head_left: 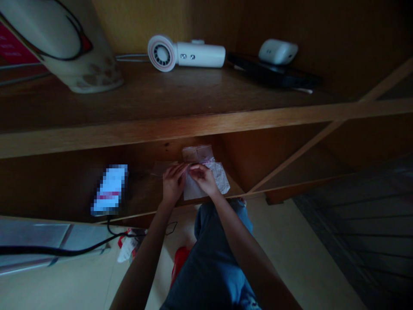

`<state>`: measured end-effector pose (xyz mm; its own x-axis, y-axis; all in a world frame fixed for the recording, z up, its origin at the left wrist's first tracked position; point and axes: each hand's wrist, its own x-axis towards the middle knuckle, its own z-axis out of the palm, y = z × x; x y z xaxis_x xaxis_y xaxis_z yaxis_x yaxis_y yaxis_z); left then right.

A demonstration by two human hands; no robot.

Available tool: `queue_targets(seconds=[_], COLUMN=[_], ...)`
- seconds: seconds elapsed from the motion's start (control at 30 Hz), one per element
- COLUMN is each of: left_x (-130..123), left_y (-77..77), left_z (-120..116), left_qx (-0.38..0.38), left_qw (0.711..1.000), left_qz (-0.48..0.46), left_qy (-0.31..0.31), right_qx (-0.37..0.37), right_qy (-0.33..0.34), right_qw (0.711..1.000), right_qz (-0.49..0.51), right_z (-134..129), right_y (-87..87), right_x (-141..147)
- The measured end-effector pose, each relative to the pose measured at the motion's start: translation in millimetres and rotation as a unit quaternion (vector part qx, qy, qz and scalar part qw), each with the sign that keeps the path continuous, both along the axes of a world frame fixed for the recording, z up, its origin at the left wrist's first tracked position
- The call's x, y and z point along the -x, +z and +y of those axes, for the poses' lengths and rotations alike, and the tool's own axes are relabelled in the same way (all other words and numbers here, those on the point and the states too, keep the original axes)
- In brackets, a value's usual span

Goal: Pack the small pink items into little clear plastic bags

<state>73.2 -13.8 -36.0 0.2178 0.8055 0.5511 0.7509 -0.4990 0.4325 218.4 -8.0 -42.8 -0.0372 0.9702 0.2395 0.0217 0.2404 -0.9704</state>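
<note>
My left hand (173, 183) and my right hand (200, 178) meet over a wooden shelf board (145, 202), their fingertips pinching a thin translucent wrapper (166, 168). Just beneath my right hand lies a crumpled white paper sheet (206, 183). A small pinkish packet (197, 153) sits against the far side of my fingers. Exactly what lies between my fingertips is partly hidden by the fingers themselves.
To the left, a phone (110, 189) lies lit on the board, its screen blurred, with a black cable (64, 249) running below. Overhead, a wooden shelf (161, 129) holds a white hair dryer (183, 54), a white case (277, 51) and a ceramic vase (74, 56). My jeans-clad legs (209, 254) lie below.
</note>
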Motion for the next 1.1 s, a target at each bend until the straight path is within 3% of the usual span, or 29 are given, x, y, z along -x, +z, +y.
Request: queue_targets(seconds=[0.63, 0.93, 1.1], left_x=[-2.5, -1.7, -1.8], left_y=[5.4, 0.1, 2.1], left_z=[-4.7, -5.9, -7.6], left_qx=[0.002, -0.034, -0.024], left_qw=[0.997, 0.995, 0.995], left_qz=[0.030, 0.066, 0.071], left_qy=[-0.072, -0.069, -0.063], right_qx=[0.052, 0.095, 0.095], right_qy=[0.007, 0.005, 0.036], right_qw=[0.992, 0.980, 0.979], right_qz=[0.118, 0.176, 0.177], right_z=[-1.8, 0.6, 1.3], right_y=[6.6, 7.3, 6.7], right_x=[-2.6, -1.3, -2.8])
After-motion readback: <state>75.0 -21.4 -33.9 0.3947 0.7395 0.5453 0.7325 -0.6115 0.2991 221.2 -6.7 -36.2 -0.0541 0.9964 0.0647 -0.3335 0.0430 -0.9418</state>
